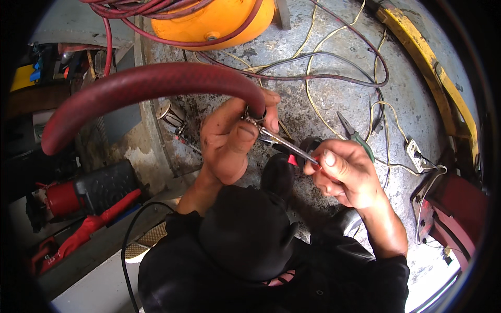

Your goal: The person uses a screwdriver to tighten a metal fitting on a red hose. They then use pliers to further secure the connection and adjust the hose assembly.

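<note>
A thick dark-red hose (pixel 146 78) arcs from the left to my left hand (pixel 223 143), which is closed around its end beside a small metal clamp (pixel 251 119), thumb near the clamp's screw. My right hand (pixel 347 175) grips a screwdriver by a handle mostly covered by my fingers; its long metal shaft (pixel 289 146) points up-left to the clamp. Whether the tip sits in the screw is too small to tell. Green-handled pliers (pixel 356 136) lie on the floor just beyond my right hand.
A yellow tank (pixel 209 18) with coiled hose stands at the top. Cables, a power strip (pixel 415 155) and a small metal canister (pixel 171 112) lie on the floor (pixel 334 94). A yellow beam (pixel 428 68) and red machinery (pixel 451 214) border the right, cluttered tools (pixel 78 198) the left.
</note>
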A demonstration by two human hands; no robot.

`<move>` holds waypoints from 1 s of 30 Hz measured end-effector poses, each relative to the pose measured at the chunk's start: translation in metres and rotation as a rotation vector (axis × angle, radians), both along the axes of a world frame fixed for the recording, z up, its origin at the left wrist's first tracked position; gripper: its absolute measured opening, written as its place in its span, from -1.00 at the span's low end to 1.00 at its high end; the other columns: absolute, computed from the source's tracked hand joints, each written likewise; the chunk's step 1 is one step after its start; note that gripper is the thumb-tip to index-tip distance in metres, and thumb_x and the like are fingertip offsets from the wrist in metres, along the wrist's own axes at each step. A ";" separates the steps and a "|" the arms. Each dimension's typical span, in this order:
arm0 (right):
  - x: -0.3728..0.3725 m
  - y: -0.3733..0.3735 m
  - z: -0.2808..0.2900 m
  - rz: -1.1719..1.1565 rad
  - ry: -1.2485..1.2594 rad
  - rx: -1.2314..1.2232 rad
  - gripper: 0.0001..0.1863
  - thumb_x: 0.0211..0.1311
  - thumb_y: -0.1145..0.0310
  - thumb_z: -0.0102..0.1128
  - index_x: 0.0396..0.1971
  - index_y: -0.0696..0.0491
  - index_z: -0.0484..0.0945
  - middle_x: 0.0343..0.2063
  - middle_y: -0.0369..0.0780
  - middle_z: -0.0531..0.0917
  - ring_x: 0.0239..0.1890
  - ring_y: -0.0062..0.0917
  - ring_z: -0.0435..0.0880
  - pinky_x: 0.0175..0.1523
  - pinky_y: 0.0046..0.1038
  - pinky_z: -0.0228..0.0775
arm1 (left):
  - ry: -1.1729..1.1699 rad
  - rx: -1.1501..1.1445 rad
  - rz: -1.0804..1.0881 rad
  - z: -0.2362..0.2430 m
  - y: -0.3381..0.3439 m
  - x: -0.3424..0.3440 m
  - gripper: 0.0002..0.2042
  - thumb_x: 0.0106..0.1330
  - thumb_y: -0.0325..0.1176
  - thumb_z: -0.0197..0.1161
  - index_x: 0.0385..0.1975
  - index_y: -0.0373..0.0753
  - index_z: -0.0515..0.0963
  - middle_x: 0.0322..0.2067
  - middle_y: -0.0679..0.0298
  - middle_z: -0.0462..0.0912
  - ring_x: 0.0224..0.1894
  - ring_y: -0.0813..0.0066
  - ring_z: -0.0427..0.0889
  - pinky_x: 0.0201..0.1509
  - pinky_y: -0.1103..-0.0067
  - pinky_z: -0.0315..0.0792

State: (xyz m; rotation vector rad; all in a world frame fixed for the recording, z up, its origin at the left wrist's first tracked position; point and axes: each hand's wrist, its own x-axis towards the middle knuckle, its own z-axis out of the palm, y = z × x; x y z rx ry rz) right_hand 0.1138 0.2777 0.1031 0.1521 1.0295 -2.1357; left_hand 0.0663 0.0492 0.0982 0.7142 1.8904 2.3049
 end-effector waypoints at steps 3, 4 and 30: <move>0.002 -0.003 0.004 -0.074 0.121 0.140 -0.72 0.33 0.24 0.21 -0.31 0.20 0.55 -0.55 -0.33 0.55 -0.53 -0.74 0.48 -0.44 -0.64 0.34 | -0.015 0.011 -0.016 -0.003 0.000 -0.002 -0.48 0.44 -0.03 0.01 0.03 -0.47 0.35 -0.35 0.18 0.44 -0.27 0.41 0.41 -0.12 0.44 0.31; 0.006 -0.009 0.009 -0.147 0.249 0.323 -0.73 0.32 0.27 0.23 -0.30 0.21 0.55 -0.54 -0.32 0.55 -0.53 -0.74 0.48 -0.45 -0.64 0.34 | -0.027 0.011 -0.016 -0.005 0.000 -0.003 -0.48 0.44 -0.02 0.00 0.03 -0.47 0.36 -0.35 0.18 0.44 -0.27 0.41 0.41 -0.12 0.44 0.31; 0.000 -0.004 -0.011 -0.519 1.464 1.088 -0.68 0.03 0.38 0.44 -0.29 0.20 0.54 -0.40 -0.12 0.64 -0.46 -0.40 0.61 -0.41 -0.49 0.38 | -0.084 0.018 0.012 -0.005 0.000 -0.001 -0.46 0.43 -0.03 0.03 0.09 -0.48 0.34 -0.31 0.19 0.43 -0.20 0.45 0.38 -0.03 0.45 0.29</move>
